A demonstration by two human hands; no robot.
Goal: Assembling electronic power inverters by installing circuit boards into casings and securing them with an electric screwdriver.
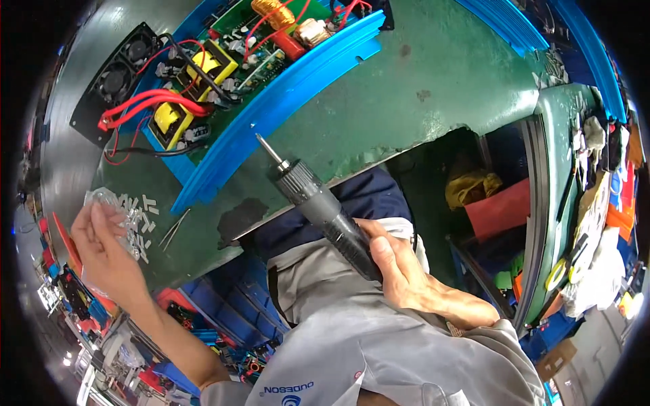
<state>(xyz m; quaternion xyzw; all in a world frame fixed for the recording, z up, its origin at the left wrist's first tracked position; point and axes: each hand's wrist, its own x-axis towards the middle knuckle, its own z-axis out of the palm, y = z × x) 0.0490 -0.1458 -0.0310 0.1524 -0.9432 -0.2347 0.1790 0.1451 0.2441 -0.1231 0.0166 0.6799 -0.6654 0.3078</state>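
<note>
My right hand (399, 271) is wrapped round the rear of a black electric screwdriver (325, 213). Its silver bit points up and left, close to the outer wall of a blue metal housing (277, 101); whether the tip touches it I cannot tell. Inside the housing lies a green circuit board with yellow transformers (169, 116), a copper coil (274, 12) and red wires. At the far left my left hand (105, 254) has its fingers curled together at a clear plastic bag or dish (101, 195). Anything between those fingertips is hidden. Small white parts (139, 220) lie beside that hand.
A black panel with two fans (112, 84) stands against the housing's left end. Tweezers (175, 230) lie near the white parts. More blue metal rails (508, 27) lie at the upper right. The green tabletop (406, 81) has a worn front edge. Bins sit below.
</note>
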